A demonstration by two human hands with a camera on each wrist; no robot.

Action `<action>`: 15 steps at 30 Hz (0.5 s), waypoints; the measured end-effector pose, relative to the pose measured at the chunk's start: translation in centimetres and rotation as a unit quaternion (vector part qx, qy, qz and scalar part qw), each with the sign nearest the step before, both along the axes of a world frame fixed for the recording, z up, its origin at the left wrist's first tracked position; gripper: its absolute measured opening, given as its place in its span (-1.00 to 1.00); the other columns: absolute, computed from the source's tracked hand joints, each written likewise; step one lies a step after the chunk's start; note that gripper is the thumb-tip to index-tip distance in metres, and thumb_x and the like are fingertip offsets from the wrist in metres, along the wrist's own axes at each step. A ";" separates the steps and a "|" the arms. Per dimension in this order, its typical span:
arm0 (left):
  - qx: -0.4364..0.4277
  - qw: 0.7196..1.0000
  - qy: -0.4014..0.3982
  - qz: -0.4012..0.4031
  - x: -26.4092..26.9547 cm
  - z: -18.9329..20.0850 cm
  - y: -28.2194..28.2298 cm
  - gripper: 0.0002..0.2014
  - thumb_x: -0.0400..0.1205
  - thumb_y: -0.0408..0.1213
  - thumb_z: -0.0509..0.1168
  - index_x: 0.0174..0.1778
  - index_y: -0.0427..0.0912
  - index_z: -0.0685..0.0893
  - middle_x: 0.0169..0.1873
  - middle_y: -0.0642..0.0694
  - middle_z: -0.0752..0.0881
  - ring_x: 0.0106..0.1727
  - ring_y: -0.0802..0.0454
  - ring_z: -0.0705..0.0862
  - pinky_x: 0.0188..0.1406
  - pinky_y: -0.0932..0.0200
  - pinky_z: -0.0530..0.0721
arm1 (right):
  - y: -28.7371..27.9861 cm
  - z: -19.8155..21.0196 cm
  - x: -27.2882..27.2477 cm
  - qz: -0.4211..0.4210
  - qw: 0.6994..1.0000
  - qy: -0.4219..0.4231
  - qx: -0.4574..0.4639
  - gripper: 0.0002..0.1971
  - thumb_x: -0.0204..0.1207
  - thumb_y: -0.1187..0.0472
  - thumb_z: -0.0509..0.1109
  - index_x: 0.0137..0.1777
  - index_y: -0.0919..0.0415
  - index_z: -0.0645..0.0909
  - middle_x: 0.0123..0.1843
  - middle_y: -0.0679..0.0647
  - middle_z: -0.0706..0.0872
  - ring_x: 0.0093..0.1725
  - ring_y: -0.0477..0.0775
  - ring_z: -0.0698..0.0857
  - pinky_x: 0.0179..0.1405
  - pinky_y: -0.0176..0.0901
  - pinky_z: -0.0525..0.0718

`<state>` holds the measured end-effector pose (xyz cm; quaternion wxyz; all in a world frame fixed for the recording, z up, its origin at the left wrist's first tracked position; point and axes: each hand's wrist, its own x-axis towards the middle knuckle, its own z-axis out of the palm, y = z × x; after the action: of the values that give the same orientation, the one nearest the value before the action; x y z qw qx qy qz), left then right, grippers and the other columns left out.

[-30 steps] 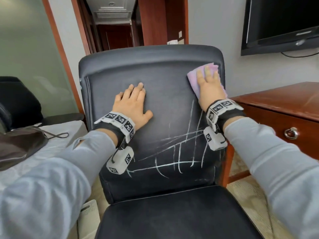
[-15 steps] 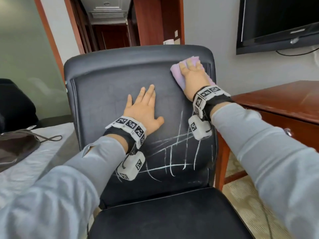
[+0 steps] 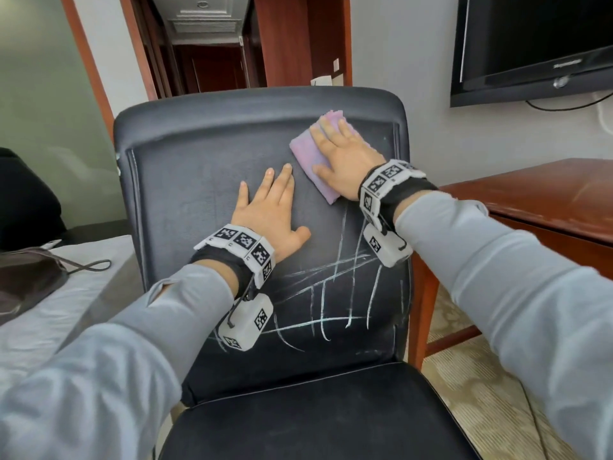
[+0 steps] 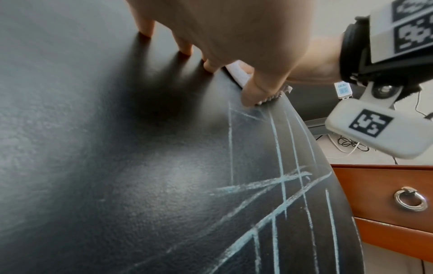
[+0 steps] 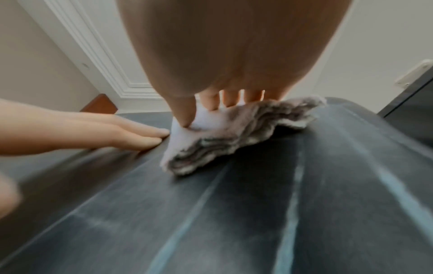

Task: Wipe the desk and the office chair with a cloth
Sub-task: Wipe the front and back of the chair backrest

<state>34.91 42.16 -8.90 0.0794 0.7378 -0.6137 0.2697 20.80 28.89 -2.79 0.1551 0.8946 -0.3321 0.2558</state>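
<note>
— Right hand [image 3: 345, 164]?
— Flat, fingers straight, pressing a folded lilac cloth [image 3: 310, 161] against the upper right of the black leather office chair backrest [image 3: 185, 194].
— Left hand [image 3: 270, 210]?
— Open too, palm spread on the middle of the backrest, holding nothing, fingertips just beside the cloth's edge.
— Below the hands?
— Crossing pale chalk lines [image 3: 335, 293] on the lower right of the backrest.
— To the right?
— Reddish-brown wooden desk [image 3: 530, 200] with a metal ring drawer pull [image 4: 410, 201], just beside the chair.
</note>
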 end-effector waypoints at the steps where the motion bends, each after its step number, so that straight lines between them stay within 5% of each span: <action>1: 0.000 1.000 -0.002 -0.002 0.0 0.0 0.1 -0.06 0.61 0.18 0.17 0.79 -0.15 -0.11 0.77 0.07 -0.25 0.78 0.01 -0.20 0.71 -0.37 -0.09 | -0.5 0.6 -0.6 -0.012 1.000 -0.011 0.008 -0.22 0.71 -0.17 0.10 0.76 0.18 -0.13 0.78 0.19 -0.14 0.74 0.34 -0.16 0.73 0.17 -0.10; 4: -0.003 1.000 -0.007 -0.005 0.1 -0.1 0.2 -0.07 0.61 0.18 0.16 0.79 -0.14 -0.11 0.77 0.08 -0.25 0.78 0.02 -0.19 0.72 -0.35 -0.08 | -1.8 0.6 -3.1 -0.054 0.993 -0.089 0.053 -0.12 0.65 -0.33 0.10 0.76 0.19 -0.10 0.78 0.20 -0.09 0.74 0.36 -0.13 0.72 0.16 -0.11; 11: -0.007 1.000 0.013 0.001 -0.3 -0.1 -0.3 -0.10 0.64 0.18 0.14 0.79 -0.15 -0.09 0.78 0.08 -0.22 0.78 0.00 -0.20 0.71 -0.37 -0.13 | 0.7 -7.9 -4.3 -0.087 0.986 -0.119 0.075 -0.19 0.71 -0.14 0.11 0.76 0.21 -0.21 0.77 0.21 -0.27 0.73 0.34 -0.26 0.72 0.22 -0.15; 15: 0.002 1.000 0.014 0.005 -0.3 0.0 -0.2 -0.12 0.64 0.17 0.12 0.79 -0.15 -0.08 0.78 0.08 -0.21 0.78 -0.01 -0.19 0.72 -0.36 -0.12 | -0.5 -5.8 -4.3 -0.081 0.987 -0.112 0.080 -0.19 0.72 -0.11 0.14 0.76 0.23 -0.22 0.77 0.21 -0.28 0.72 0.38 -0.25 0.72 0.14 -0.22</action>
<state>34.60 41.99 -8.85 0.0854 0.7451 -0.6089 0.2584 16.53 28.39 -8.61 0.0645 0.8402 -0.4378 0.3134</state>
